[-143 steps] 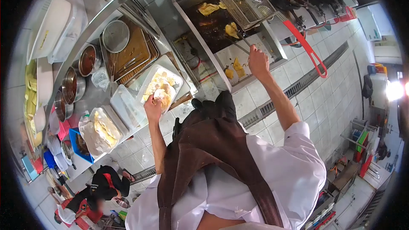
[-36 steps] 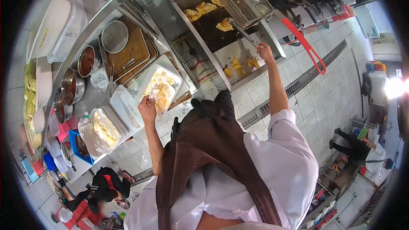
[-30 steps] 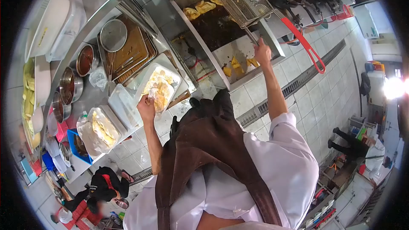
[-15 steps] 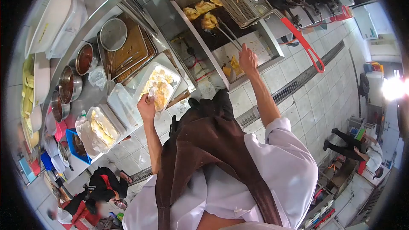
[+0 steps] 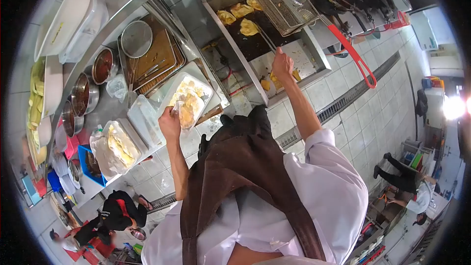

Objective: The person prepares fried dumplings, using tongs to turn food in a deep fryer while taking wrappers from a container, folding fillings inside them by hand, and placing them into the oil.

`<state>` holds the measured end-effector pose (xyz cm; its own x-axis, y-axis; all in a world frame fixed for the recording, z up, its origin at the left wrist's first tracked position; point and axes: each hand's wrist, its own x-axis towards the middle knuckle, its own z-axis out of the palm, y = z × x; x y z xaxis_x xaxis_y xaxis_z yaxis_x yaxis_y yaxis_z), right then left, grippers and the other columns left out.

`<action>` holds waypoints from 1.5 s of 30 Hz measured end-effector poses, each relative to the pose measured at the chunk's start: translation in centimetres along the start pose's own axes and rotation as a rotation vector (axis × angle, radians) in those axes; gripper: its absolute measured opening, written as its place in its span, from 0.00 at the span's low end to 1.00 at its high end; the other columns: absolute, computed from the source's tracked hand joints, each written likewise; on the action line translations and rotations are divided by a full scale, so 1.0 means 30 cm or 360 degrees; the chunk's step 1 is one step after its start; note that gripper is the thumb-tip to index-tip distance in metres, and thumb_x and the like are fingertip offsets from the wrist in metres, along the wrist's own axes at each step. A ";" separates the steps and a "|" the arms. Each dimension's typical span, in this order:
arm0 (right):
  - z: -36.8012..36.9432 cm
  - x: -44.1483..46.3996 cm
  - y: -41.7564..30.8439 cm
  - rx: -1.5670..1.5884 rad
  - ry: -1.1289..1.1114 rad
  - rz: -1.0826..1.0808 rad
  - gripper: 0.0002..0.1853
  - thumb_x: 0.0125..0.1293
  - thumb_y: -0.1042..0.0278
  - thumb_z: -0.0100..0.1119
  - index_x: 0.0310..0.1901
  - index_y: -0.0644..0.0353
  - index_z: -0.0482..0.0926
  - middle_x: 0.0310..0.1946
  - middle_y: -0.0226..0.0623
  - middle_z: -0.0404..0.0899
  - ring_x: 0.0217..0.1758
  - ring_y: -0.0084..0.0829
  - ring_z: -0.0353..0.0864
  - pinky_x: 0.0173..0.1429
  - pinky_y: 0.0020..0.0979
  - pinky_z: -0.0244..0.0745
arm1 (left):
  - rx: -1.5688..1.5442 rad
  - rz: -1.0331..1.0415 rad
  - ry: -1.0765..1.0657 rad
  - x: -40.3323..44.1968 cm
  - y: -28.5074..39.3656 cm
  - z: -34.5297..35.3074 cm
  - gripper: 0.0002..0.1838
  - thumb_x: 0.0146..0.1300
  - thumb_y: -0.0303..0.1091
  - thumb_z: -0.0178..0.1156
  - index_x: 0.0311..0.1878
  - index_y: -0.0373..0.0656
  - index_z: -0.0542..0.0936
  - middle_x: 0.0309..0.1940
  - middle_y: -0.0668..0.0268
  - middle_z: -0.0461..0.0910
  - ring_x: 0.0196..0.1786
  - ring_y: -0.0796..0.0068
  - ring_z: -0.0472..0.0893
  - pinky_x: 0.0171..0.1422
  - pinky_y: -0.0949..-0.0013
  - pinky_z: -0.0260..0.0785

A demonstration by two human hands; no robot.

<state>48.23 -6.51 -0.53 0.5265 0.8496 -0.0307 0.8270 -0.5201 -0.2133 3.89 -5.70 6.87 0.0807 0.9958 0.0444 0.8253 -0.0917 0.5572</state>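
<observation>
My right hand [image 5: 283,65] is closed around metal tongs [image 5: 267,40], whose far ends touch a yellow fried piece [image 5: 248,28] over the dark oil of the fryer [image 5: 235,44]. Several similar pieces [image 5: 241,10] float at the fryer's far edge. My left hand [image 5: 170,121] has its fingers curled together at the near left edge of a white tray [image 5: 210,90]. Pale crumbs and a coated golden piece [image 5: 187,115] lie in that tray. Something whitish shows at my left fingertips; I cannot tell what it is.
Wire fry baskets [image 5: 279,12] rest over the fryer's right side, one with a long red handle [image 5: 346,44] jutting out. Metal bowls [image 5: 104,65], a sieve [image 5: 137,39] and a paper-lined container [image 5: 115,149] stand on the left counter. Other people [image 5: 120,211] are farther off.
The view has shifted slightly. The fried piece at the tongs lies flatter, and my right hand has moved a little toward the fryer. A person at the far right has changed posture.
</observation>
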 end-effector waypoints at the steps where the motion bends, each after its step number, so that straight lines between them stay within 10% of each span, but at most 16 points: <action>1: -0.008 -0.014 0.006 -0.0007 -0.0004 -0.0014 0.14 0.58 0.75 0.49 0.47 0.62 0.69 0.27 0.51 0.78 0.32 0.52 0.80 0.35 0.48 0.74 | -0.0095 -0.0013 0.0010 0.002 -0.002 -0.005 0.07 0.52 0.25 0.59 0.35 0.35 0.79 0.24 0.51 0.79 0.28 0.58 0.80 0.35 0.64 0.70; 11: -0.430 -0.083 -0.078 0.0268 0.0629 -0.0193 0.11 0.61 0.65 0.56 0.43 0.58 0.71 0.23 0.50 0.77 0.30 0.53 0.79 0.32 0.51 0.69 | -0.0419 0.0063 0.0089 0.043 -0.089 0.041 0.06 0.52 0.27 0.63 0.30 0.34 0.80 0.16 0.72 0.72 0.22 0.85 0.68 0.24 0.73 0.60; 29: -0.547 0.196 -0.083 -0.0441 0.0342 -0.0017 0.22 0.57 0.52 0.60 0.41 0.66 0.74 0.36 0.55 0.79 0.42 0.52 0.80 0.46 0.48 0.75 | -0.2075 -0.0712 -0.0222 -0.001 -0.044 -0.041 0.12 0.54 0.22 0.64 0.43 0.36 0.80 0.36 0.67 0.82 0.35 0.78 0.80 0.39 0.74 0.73; 31: -0.543 0.121 -0.156 -0.0617 0.0793 -0.0053 0.23 0.57 0.52 0.61 0.42 0.65 0.74 0.39 0.54 0.77 0.45 0.49 0.78 0.47 0.44 0.75 | -0.2115 -0.0687 -0.0202 0.001 -0.022 -0.057 0.13 0.53 0.22 0.64 0.44 0.36 0.80 0.37 0.66 0.82 0.37 0.77 0.81 0.40 0.74 0.74; 34: -0.453 -0.027 -0.331 0.0098 0.0863 -0.0686 0.21 0.57 0.53 0.61 0.43 0.64 0.75 0.41 0.48 0.77 0.45 0.44 0.77 0.47 0.40 0.74 | -0.2181 -0.0577 -0.0177 0.005 -0.006 -0.054 0.13 0.53 0.21 0.64 0.44 0.35 0.79 0.36 0.65 0.82 0.36 0.78 0.80 0.40 0.74 0.73; 39: -0.093 -0.313 -0.663 0.1300 -0.0802 -0.0852 0.21 0.58 0.59 0.64 0.49 0.63 0.75 0.41 0.45 0.81 0.39 0.36 0.81 0.45 0.33 0.75 | -0.1797 -0.0642 -0.0135 0.009 -0.018 -0.068 0.14 0.53 0.21 0.64 0.45 0.35 0.79 0.35 0.66 0.82 0.37 0.80 0.80 0.41 0.76 0.73; 45: -0.039 -0.394 -0.791 0.2140 -0.1409 -0.0891 0.18 0.60 0.66 0.61 0.49 0.65 0.75 0.38 0.35 0.79 0.39 0.26 0.78 0.49 0.28 0.71 | -0.2138 -0.0545 -0.0407 -0.013 0.051 -0.140 0.15 0.57 0.22 0.61 0.49 0.34 0.77 0.40 0.64 0.81 0.39 0.81 0.79 0.43 0.76 0.72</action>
<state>22.61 -4.32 6.05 -0.3960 0.9159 -0.0650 -0.1225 -0.1229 -0.9848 2.78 -6.19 11.19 0.2052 0.9243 -0.3217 -0.3186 0.3739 0.8710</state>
